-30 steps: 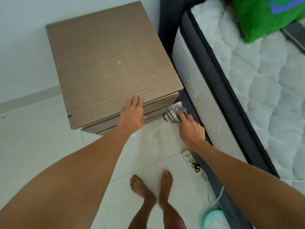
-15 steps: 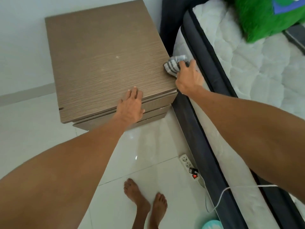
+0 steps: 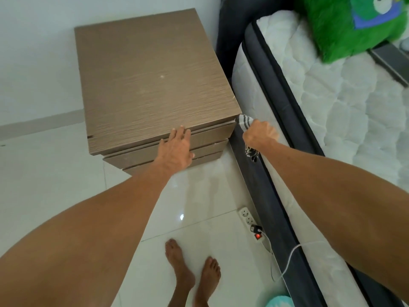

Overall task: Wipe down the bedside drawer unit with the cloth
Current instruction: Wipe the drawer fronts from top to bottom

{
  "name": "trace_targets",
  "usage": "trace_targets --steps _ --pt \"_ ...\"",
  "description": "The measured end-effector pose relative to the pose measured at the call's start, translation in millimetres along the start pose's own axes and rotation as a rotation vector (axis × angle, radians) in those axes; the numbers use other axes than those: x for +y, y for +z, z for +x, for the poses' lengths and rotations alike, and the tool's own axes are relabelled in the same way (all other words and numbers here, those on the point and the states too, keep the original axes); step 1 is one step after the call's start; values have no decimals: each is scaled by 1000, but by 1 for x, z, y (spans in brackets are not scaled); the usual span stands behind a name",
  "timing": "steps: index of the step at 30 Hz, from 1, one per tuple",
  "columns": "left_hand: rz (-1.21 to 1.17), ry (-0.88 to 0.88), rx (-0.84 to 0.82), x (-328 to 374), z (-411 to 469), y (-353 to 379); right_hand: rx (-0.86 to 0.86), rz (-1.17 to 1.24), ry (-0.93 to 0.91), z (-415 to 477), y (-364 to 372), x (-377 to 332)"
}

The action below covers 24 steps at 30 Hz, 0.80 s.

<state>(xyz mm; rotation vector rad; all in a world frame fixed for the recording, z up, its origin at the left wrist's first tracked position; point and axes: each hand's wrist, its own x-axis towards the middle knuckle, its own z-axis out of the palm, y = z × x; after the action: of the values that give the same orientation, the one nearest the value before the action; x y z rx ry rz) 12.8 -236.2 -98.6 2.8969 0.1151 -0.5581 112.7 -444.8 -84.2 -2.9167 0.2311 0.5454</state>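
Drawer unit (image 3: 150, 85) stands on the tiled floor (image 3: 55, 185), back to the wall, right side close to the bed frame (image 3: 272, 173) with only a narrow gap between. Left hand (image 3: 177, 149): fingers straight and together, laid flat over the front top edge and the uppermost drawer front; it holds nothing and reads as a brace. Right hand (image 3: 260, 135): fingers curled into a fist around the striped cloth (image 3: 244, 121), bunched end touching the unit's front right top corner, a loose tail hanging below the wrist. Whether the cloth presses on the side panel or only the corner cannot be told. Judged step: wiping at the right-hand edge, top surface apparently bare and dry. Next move likely calls for drawing the cloth down the side panel inside the gap, or across the three drawer fronts, which would need the left hand lifted clear. Power strip (image 3: 250, 220) and cable lie on the floor near the bed frame.
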Motion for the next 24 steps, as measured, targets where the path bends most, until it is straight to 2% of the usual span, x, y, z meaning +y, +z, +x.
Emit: trace_targets --steps 6,11,15,20,24 --pt "-46 -62 15 -36 -43 22 141 350 74 -29 29 -11" --pt "-188 -221 72 -65 -69 44 204 615 124 -46 57 -44" --pt "-322 -381 302 -96 -74 64 289 784 134 -47 92 -74" --pt "-475 -577 637 -159 -61 97 486 989 89 -24 144 -106" --pt "-614 -538 785 -198 -42 119 608 972 53 1 174 -112"
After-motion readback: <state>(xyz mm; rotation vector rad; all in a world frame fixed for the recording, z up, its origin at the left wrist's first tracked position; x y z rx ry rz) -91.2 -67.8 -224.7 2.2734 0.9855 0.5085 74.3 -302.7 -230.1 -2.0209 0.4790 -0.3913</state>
